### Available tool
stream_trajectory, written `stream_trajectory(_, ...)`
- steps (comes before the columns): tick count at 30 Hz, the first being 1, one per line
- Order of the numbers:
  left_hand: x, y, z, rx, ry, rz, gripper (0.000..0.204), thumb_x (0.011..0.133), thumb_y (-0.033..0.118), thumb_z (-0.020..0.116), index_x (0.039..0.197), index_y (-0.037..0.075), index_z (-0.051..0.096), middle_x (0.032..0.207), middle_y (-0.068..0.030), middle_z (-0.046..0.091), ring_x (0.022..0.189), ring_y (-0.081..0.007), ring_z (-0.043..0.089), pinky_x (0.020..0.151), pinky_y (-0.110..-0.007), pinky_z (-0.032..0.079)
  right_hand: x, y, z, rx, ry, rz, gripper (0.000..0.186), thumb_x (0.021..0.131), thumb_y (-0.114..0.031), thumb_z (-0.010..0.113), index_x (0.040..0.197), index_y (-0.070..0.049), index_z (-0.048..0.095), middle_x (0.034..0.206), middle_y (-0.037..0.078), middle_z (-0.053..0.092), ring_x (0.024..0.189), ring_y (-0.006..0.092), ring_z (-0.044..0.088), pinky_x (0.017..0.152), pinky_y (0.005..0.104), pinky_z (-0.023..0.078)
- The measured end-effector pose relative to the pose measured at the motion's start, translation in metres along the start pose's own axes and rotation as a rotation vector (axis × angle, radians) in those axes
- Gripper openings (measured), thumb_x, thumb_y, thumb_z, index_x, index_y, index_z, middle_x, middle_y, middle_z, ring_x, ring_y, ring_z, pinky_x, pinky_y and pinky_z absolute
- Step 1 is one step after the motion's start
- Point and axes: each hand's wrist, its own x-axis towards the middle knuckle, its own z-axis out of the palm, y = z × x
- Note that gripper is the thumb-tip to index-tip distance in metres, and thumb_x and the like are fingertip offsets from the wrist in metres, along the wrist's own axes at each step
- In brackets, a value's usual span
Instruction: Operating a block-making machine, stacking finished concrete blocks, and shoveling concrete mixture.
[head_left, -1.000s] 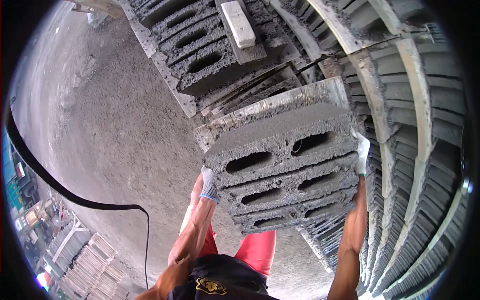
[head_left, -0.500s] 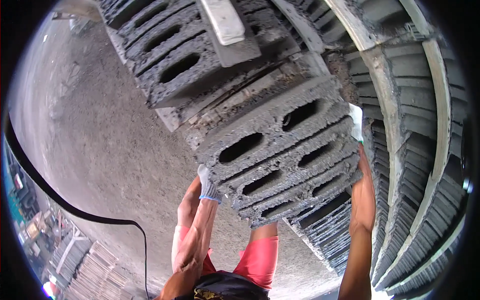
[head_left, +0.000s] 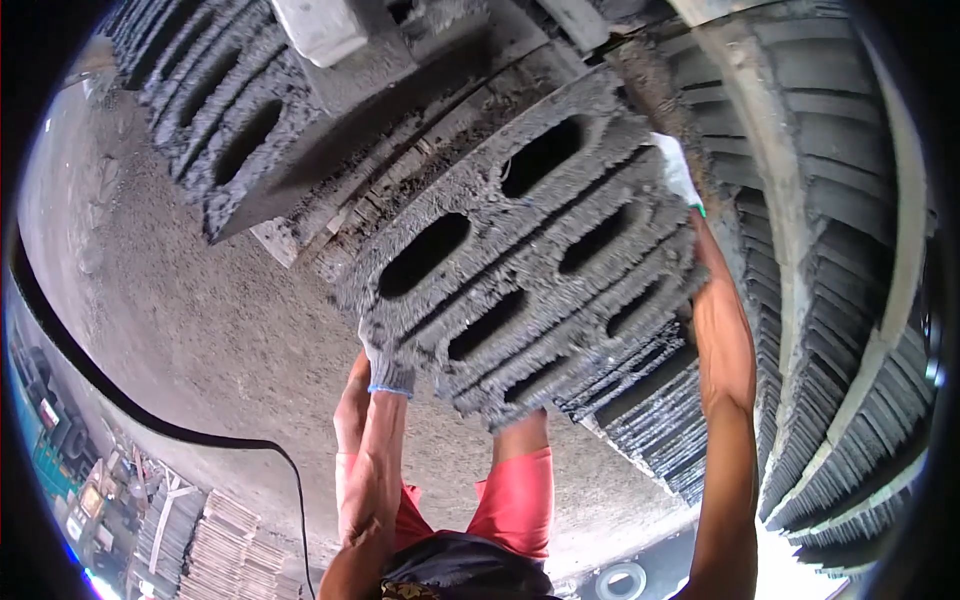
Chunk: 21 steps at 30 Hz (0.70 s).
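A tight row of rough grey hollow concrete blocks (head_left: pixel 484 207) lies across the middle of the view, tilted, its oval holes facing me. My left hand (head_left: pixel 388 368), in a knitted glove with a blue cuff, grips the near left end of the row. At the opposite end, my right hand (head_left: pixel 676 172) wears a pale glove with a green edge and presses round the blocks' side. Most fingers of both hands are hidden by the blocks. Just beyond the row runs a dirty wooden ledge (head_left: pixel 400 165) strewn with crumbs.
More hollow blocks (head_left: pixel 205 130) stand at the upper left, near a whitish slab-like object (head_left: pixel 322 30). Racks (head_left: pixel 785 200) packed with grey pieces curve along the right. Further blocks (head_left: pixel 640 405) sit beside my right forearm. A black cable (head_left: pixel 110 385) crosses the left, above stacked boards (head_left: pixel 225 540).
The blocks and both hands now appear higher and further left in the picture. The background has also shifted left, so my view has turned. Both hands keep their hold.
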Motion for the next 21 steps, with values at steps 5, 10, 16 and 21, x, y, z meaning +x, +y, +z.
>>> stream_trajectory(5, 0.082, -0.015, 0.079, 0.348, 0.560, 0.211, 0.031, 0.094, 0.024, 0.057, 0.111, -0.001, 0.053, 0.100, -0.0123, 0.062, 0.082, -0.0213, 0.063, 0.078, -0.033, 0.053, -0.068, -0.008, -0.078, -0.112, 0.160, -0.049, 0.049, 0.094, -0.042, 0.050, 0.115, 0.001, 0.062, 0.110, 0.018, 0.066, 0.104, 0.0317, 0.062, 0.090, 0.0346, 0.044)
stream_trajectory(10, 0.046, -0.024, -0.017, 0.532, 0.640, 0.297, 0.034, 0.083, 0.029, 0.069, 0.090, 0.000, 0.054, 0.078, -0.0081, 0.057, 0.062, -0.0162, 0.055, 0.059, -0.032, 0.049, -0.167, -0.082, -0.074, 0.195, 0.439, 0.016, 0.034, 0.093, -0.027, 0.060, 0.108, 0.003, 0.066, 0.100, 0.012, 0.069, 0.093, 0.0187, 0.063, 0.086, 0.0318, 0.049)
stream_trajectory(16, 0.022, -0.051, -0.066, 0.672, 0.689, 0.246, 0.031, 0.080, 0.025, 0.069, 0.088, -0.002, 0.055, 0.073, -0.0074, 0.057, 0.064, -0.0161, 0.055, 0.056, -0.030, 0.047, -0.121, -0.226, -0.006, -0.025, 0.194, -0.192, 0.055, 0.087, -0.045, 0.061, 0.120, 0.000, 0.059, 0.114, 0.019, 0.064, 0.106, 0.0297, 0.061, 0.092, 0.0387, 0.046)
stream_trajectory(21, -0.002, -0.044, -0.067, 0.488, 0.616, 0.121, 0.025, 0.083, 0.022, 0.067, 0.090, 0.002, 0.055, 0.071, -0.0057, 0.058, 0.057, -0.0145, 0.057, 0.048, -0.028, 0.048, -0.023, -0.302, 0.028, -0.454, 0.208, -0.221, 0.073, 0.076, -0.060, 0.063, 0.116, 0.000, 0.054, 0.111, 0.024, 0.057, 0.103, 0.0390, 0.057, 0.087, 0.0473, 0.046)
